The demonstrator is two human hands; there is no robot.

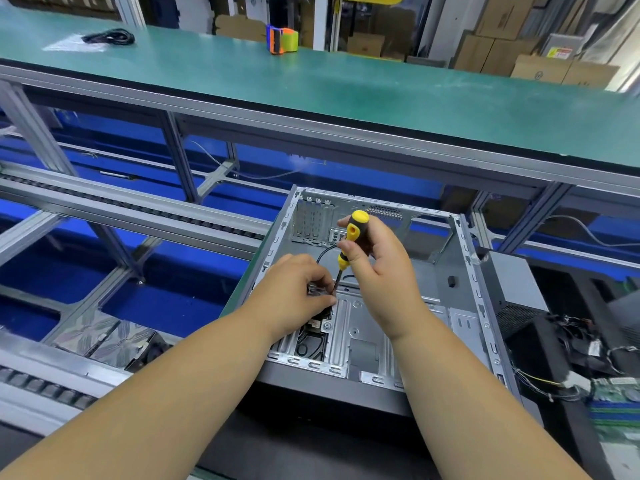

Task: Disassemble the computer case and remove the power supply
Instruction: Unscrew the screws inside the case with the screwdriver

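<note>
An open grey computer case (464, 258) lies on its side in front of me, its inside mostly bare metal. My right hand (384, 271) grips a yellow and black screwdriver (351, 237), held upright with its tip down near the case floor. My left hand (294, 292) pinches a small dark part (316, 292) right beside the screwdriver tip. A black cable (323, 252) loops up behind my left hand. A grey power supply box (512, 289) sits outside the case at the right.
Black wire bundles and a green circuit board (613, 393) lie at the right. A green workbench (311, 88) runs across the back with a tape dispenser (282, 39) and a coiled black cord (110, 37). Conveyor rails (121, 209) lie to the left.
</note>
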